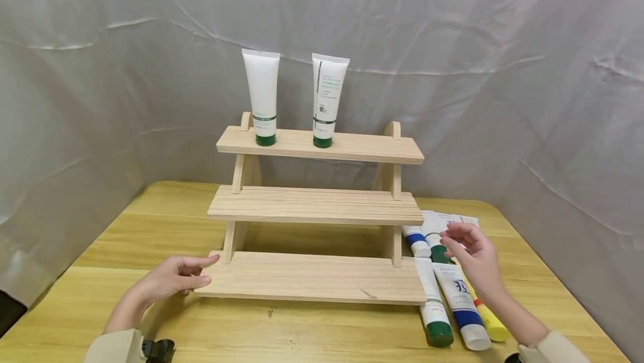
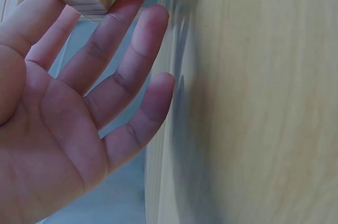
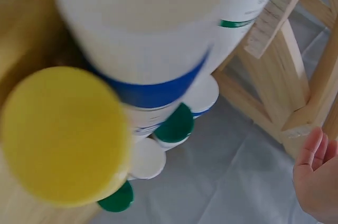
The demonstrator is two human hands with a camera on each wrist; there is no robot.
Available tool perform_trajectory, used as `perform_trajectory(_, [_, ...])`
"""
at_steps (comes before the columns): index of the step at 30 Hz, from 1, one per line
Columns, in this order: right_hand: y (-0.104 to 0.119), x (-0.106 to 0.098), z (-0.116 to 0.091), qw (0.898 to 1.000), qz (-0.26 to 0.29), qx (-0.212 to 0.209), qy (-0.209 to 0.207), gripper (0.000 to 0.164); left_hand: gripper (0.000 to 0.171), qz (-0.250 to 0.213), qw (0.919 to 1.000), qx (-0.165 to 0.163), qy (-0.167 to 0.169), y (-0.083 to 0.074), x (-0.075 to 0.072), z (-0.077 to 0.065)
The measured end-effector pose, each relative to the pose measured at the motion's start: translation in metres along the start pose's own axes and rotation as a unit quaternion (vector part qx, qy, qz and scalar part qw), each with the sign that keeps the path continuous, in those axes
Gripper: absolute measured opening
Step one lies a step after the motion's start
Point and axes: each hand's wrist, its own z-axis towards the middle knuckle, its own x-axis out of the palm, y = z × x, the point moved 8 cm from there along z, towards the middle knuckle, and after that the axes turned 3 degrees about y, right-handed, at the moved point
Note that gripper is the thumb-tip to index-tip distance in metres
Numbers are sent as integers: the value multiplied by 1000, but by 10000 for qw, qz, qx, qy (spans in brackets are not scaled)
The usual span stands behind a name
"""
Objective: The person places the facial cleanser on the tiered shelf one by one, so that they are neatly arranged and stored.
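Note:
A three-tier wooden display stand (image 1: 312, 279) stands on the table, its bottom shelf lowest and nearest. At that shelf's left end, my left hand (image 1: 176, 276) holds the corner between thumb and fingers; in the left wrist view, the fingers (image 2: 127, 71) lie nearly straight beside the board end. My right hand (image 1: 475, 259) hovers over tubes at the right with fingers loosely bent and nothing in them. Below it lie a white tube with a blue band (image 1: 460, 301), a green-capped white tube (image 1: 432, 307) and a yellow-capped tube (image 1: 493, 324), partly hidden by the hand.
Two white tubes with green caps, one at the left (image 1: 261, 100) and one nearer the middle (image 1: 329, 103), stand upright on the top shelf. More tubes (image 1: 417, 243) lie behind the near ones. A grey cloth (image 1: 503, 100) hangs behind the table (image 1: 282, 329).

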Motion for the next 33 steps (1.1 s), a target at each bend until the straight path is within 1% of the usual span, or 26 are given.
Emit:
perform_trajectory(1, [-8,-4,-2,10000,42,-15,23,28,52,7,10000,5,-6,0,0,0])
perform_trajectory(2, [-9,-6,-5,10000,-13,70,58,28,52,9,10000,15,-10,0,0,0])
perform_trajectory(3, [-1,-5,-6,9996,261,17,114,27,52,7,10000,14,-15,1,0,0])
perform_trajectory(4, [0,-7,-9,9995,282,66,139,27,52,7,10000,19,-22,1,0,0])
perform_trajectory(5, [4,-7,-11,9987,451,116,182,27,52,6,10000,13,-31,1,0,0])
perform_trajectory(7, [2,-12,-15,9972,704,205,151,27,52,1,10000,-19,-51,2,-1,0])
perform_trajectory(8, [0,-14,-18,9977,604,292,126,26,52,7,10000,-35,-58,3,-1,0])
perform_trajectory(9, [-7,-18,-21,9979,532,363,69,26,52,15,10000,-54,-67,3,-1,0])
perform_trajectory(10, [-22,-24,-25,9986,203,496,-32,28,53,26,9999,-77,-76,3,-1,0])
perform_trajectory(11, [-28,-28,-28,9980,140,604,-109,29,53,36,9999,-106,-88,3,-1,0])
perform_trajectory(12, [-36,-33,-31,9973,-75,712,-182,33,53,40,9999,-133,-95,4,-1,0])
perform_trajectory(14, [-41,-39,-37,9955,-268,876,-229,39,53,54,9998,-182,-107,4,-1,0])
perform_trajectory(17, [-44,-46,-44,9940,-253,1027,-267,46,53,74,9998,-185,-95,3,-1,0])
perform_trajectory(18, [-43,-47,-46,9935,-286,1074,-239,48,53,69,9998,-173,-85,3,-1,0])
perform_trajectory(21, [-42,-51,-54,9895,-602,1305,-130,48,53,65,9999,-121,-53,2,-1,0])
perform_trajectory(25, [-50,-58,-63,9813,-1034,1621,50,42,54,36,9999,-85,-45,1,-1,0])
perform_trajectory(27, [-53,-61,-68,9790,-1063,1734,119,43,53,31,10000,-54,-31,1,-1,0])
perform_trajectory(31, [-55,-66,-74,9790,-914,1788,347,53,52,22,10000,22,6,0,0,0])
perform_trajectory(33, [-57,-68,-77,9767,-925,1890,427,53,52,5,10000,50,28,-1,0,0])
